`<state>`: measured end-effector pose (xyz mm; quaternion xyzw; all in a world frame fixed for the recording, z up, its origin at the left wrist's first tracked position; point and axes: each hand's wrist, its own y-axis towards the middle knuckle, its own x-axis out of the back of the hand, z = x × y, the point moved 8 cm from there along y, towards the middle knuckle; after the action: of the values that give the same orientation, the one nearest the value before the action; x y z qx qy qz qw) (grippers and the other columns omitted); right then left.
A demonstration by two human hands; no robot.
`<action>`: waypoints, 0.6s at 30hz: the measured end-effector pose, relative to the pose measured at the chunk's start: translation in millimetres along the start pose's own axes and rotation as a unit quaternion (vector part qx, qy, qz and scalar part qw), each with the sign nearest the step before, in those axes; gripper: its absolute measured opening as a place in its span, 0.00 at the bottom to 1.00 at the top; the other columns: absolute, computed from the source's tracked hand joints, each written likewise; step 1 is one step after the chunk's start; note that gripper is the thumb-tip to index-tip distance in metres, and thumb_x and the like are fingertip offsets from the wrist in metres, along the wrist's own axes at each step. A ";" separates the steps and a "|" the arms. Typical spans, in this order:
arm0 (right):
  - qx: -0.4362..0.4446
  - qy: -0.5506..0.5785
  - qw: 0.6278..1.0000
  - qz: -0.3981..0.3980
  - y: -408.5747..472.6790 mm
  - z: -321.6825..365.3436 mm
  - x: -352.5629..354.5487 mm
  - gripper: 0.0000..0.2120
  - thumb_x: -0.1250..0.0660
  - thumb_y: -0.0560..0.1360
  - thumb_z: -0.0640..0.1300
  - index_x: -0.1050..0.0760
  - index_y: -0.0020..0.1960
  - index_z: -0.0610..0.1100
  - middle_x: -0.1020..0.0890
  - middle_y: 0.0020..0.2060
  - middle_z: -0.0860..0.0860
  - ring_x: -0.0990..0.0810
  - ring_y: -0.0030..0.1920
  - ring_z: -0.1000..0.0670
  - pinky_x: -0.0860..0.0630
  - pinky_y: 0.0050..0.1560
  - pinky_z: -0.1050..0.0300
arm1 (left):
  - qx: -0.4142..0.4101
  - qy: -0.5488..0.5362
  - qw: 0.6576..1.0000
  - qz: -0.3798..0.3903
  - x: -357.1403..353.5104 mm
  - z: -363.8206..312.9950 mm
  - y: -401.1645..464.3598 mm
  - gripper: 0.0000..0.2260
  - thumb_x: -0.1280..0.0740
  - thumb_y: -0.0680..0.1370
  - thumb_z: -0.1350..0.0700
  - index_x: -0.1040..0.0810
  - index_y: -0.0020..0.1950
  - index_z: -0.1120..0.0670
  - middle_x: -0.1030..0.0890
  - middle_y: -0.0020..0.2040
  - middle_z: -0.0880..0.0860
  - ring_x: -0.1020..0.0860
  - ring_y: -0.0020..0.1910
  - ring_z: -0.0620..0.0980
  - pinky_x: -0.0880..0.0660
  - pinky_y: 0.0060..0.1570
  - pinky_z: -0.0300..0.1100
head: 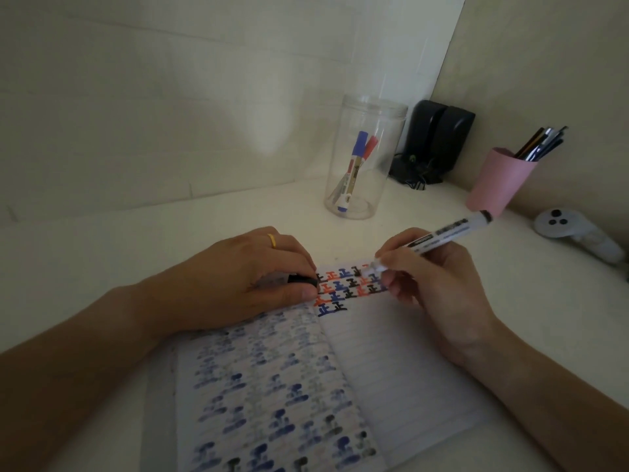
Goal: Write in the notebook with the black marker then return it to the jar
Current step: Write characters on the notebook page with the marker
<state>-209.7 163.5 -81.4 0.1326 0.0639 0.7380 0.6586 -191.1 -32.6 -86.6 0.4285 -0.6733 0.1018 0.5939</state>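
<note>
An open lined notebook (391, 362) lies on the white desk in front of me, with rows of red, blue and black marks at the top of its right page. My right hand (432, 284) grips the uncapped black marker (446, 238), its tip down near the top rows of marks. My left hand (245, 277) rests on the left page and pinches the marker's black cap (303, 280) between thumb and fingers. The clear plastic jar (364, 158) stands open behind the notebook with a blue and a red marker leaning inside.
A pink cup (497, 183) of pens stands at the right rear. Two black speakers (439, 137) with cables sit in the corner behind the jar. A white controller (571, 233) lies at the right edge. Walls close off the back and right.
</note>
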 end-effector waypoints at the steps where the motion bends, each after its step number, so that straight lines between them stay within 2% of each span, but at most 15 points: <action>1: 0.002 0.025 0.999 -0.022 3.4 6.3 5.1 0.04 0.31 0.72 0.32 0.20 0.39 0.38 0.21 0.28 0.44 0.26 0.28 0.49 0.30 0.26 0.61 | 0.001 0.003 1.000 -0.001 1.1 -1.1 -0.1 0.12 0.37 0.82 0.41 0.19 0.59 0.43 0.20 0.59 0.39 0.23 0.58 0.41 0.24 0.58 0.44; 3: 0.001 0.041 0.998 -0.054 12.6 17.5 11.9 0.05 0.31 0.74 0.34 0.21 0.40 0.40 0.21 0.29 0.45 0.26 0.29 0.49 0.31 0.26 0.58 | 0.003 0.009 1.000 0.004 1.6 -4.1 0.4 0.12 0.38 0.83 0.40 0.19 0.59 0.42 0.20 0.59 0.38 0.23 0.58 0.41 0.24 0.57 0.45; 7: -0.054 0.082 0.993 -0.064 32.2 15.5 3.3 0.00 0.28 0.73 0.37 0.18 0.44 0.40 0.21 0.30 0.46 0.25 0.30 0.51 0.28 0.28 0.59 | 0.016 0.012 1.000 0.005 2.3 -6.5 -0.6 0.14 0.39 0.83 0.39 0.19 0.60 0.42 0.20 0.60 0.38 0.24 0.58 0.39 0.25 0.58 0.42; 11: -0.078 0.185 0.976 -0.082 30.3 -5.8 -5.3 0.07 0.28 0.74 0.37 0.15 0.51 0.39 0.15 0.38 0.42 0.19 0.39 0.47 0.22 0.37 0.58 | 0.023 0.018 1.000 -0.010 4.4 -8.7 -1.7 0.15 0.41 0.83 0.38 0.20 0.60 0.43 0.20 0.58 0.39 0.23 0.57 0.39 0.23 0.56 0.43; 15: -0.086 0.218 0.972 -0.033 25.8 -14.9 -15.6 0.11 0.33 0.78 0.43 0.15 0.55 0.42 0.12 0.48 0.39 0.15 0.46 0.45 0.20 0.42 0.57 | 0.062 0.049 0.991 -0.104 17.9 0.1 -3.7 0.15 0.43 0.83 0.39 0.20 0.60 0.42 0.21 0.51 0.36 0.22 0.49 0.39 0.24 0.49 0.38; 18: -0.067 0.216 0.974 -0.016 25.4 -10.5 -16.5 0.11 0.33 0.78 0.43 0.16 0.57 0.43 0.12 0.49 0.40 0.14 0.49 0.44 0.19 0.47 0.55 | 0.107 0.017 0.976 -0.191 30.2 11.0 -9.0 0.15 0.40 0.82 0.42 0.19 0.60 0.45 0.21 0.47 0.39 0.22 0.45 0.41 0.26 0.45 0.33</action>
<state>-235.3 144.9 -86.5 -0.0754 0.1569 0.7412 0.6483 -190.5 -59.0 -66.2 0.6088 -0.5541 0.0654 0.5640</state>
